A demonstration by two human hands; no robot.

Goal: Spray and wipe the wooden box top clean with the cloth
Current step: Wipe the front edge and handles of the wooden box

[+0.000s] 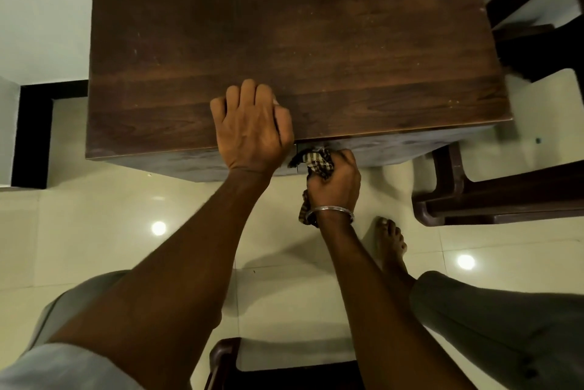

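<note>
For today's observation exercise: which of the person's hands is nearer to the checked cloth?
Right. The right hand grips the checked cloth against the wooden box's front side; the left hand rests beside it on the top's near edge.

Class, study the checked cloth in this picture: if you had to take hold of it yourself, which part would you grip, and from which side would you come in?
Grip the loose tail of the checked cloth hanging below the right hand, coming from the left, probably. The upper bunch is already balled in that fist against the wooden box front, so only the dangling end beside the wrist is free. The left hand rests on the box top.
</note>
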